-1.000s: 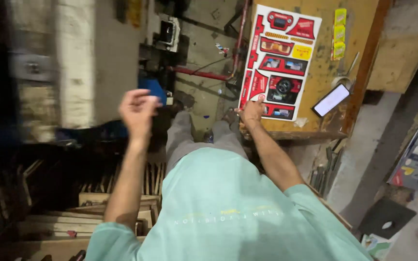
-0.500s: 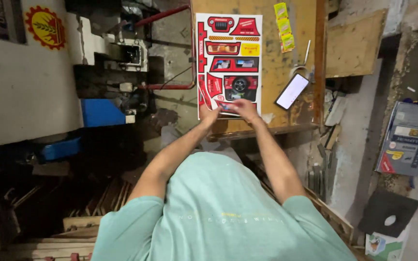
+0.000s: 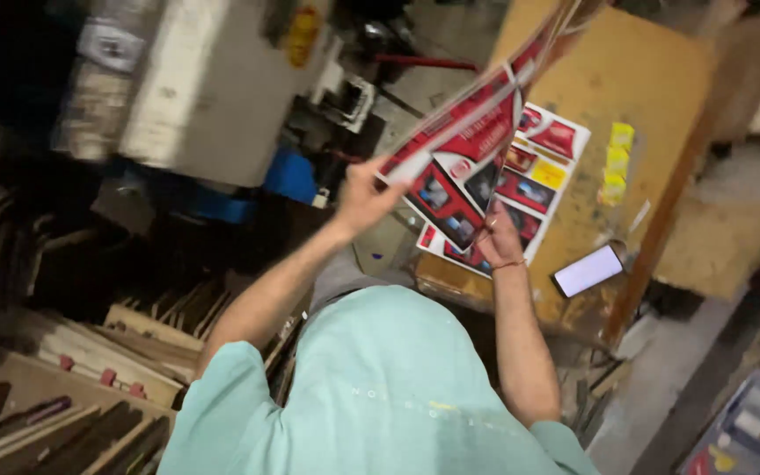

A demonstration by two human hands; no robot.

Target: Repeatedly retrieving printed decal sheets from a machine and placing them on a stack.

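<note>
My left hand point(image 3: 364, 195) grips the near edge of a red printed cardboard sheet point(image 3: 468, 132) and holds it lifted and tilted above the wooden table point(image 3: 635, 97). My right hand point(image 3: 500, 236) rests on the stack of similar red printed sheets point(image 3: 545, 158) that lies flat on the table, beneath the raised sheet. The raised sheet bends upward toward the top of the view and hides part of the stack.
A phone with a lit screen point(image 3: 588, 270) lies on the table near its front edge. Yellow stickers point(image 3: 616, 163) sit further back. A large pale machine point(image 3: 213, 79) with a blue part point(image 3: 290, 174) stands at left. Wooden boards point(image 3: 90, 352) are piled at lower left.
Both hands were at the near edge of the flat stack; now my left hand has lifted one sheet up and leftward. The view has swung and tilted.
</note>
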